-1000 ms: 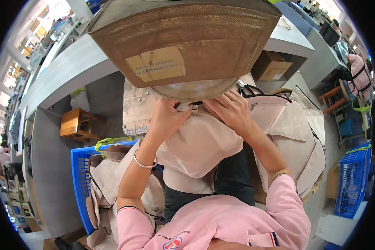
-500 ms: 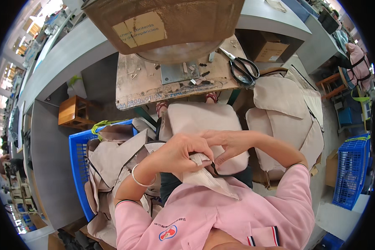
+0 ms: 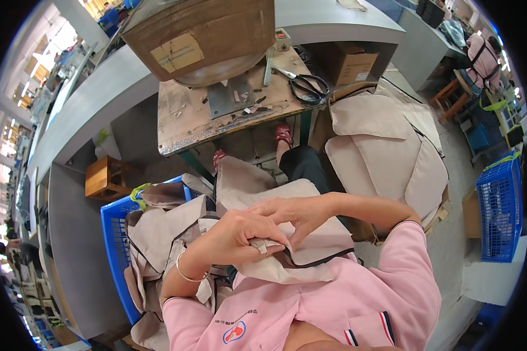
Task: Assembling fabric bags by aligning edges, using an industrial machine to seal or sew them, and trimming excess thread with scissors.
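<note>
A beige sewn fabric piece [image 3: 328, 240] with dark edging lies across my lap, its near part folded up against my shirt. My left hand [image 3: 237, 234] is closed on a gathered edge of it, and a pale fold sticks out between thumb and fingers. Close against it, my right hand [image 3: 304, 216] pinches the same fabric near the dark edging, thumb pointing down. Its other fingertips are partly hidden behind my left hand. To my left, a blue plastic basket [image 3: 108, 228] holds several similar beige pieces [image 3: 164, 222].
Ahead stands a worn wooden table [image 3: 173, 114] with a cardboard box [image 3: 202, 38], black-handled scissors [image 3: 308, 88], a metal plate [image 3: 222, 99] and scraps. Stacked beige pieces [image 3: 386, 164] lie to my right. A wooden stool [image 3: 105, 175] stands at left; another person [image 3: 490, 64] sits far right.
The fabric on my lap has been shifted and folded, showing more dark edging and uncovering my right leg. Both hands have moved slightly left and down. The view has turned a little.
</note>
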Available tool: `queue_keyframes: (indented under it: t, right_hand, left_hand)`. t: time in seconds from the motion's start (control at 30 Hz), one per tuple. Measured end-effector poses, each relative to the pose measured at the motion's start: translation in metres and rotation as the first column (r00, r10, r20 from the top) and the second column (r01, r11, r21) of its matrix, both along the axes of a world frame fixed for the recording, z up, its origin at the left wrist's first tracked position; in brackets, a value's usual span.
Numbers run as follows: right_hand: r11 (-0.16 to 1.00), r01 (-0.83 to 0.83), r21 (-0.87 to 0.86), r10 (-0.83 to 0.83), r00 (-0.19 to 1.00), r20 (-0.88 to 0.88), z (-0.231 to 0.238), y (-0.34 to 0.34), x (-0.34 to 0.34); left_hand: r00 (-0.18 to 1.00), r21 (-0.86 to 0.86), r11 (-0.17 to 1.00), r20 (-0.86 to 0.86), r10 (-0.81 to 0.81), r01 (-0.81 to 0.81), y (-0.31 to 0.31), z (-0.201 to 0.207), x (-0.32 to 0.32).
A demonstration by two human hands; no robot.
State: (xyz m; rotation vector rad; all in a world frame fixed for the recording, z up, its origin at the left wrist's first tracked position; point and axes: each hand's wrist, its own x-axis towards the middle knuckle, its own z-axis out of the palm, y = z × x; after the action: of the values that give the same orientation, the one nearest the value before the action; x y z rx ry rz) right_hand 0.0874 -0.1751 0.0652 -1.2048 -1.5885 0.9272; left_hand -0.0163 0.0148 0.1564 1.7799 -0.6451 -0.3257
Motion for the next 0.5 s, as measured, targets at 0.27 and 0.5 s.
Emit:
queue_keyframes:
  t: [0.27,0.5]
  right_hand:
    - [0.835,0.432,0.339,-0.491,0.311,0.814,0.066,-0.065,0.009]
    - [0.772,0.555,-0.309,0.049,0.433,0.900,0.082,-0.088,-0.019]
  left_hand:
    - [0.805,-0.135,0.960,-0.580,0.125,-0.246,0.001,-0.003,0.003]
    - [0.854,0.026,0.965,-0.460,0.244,-0.262,-0.014,-0.044,0.035]
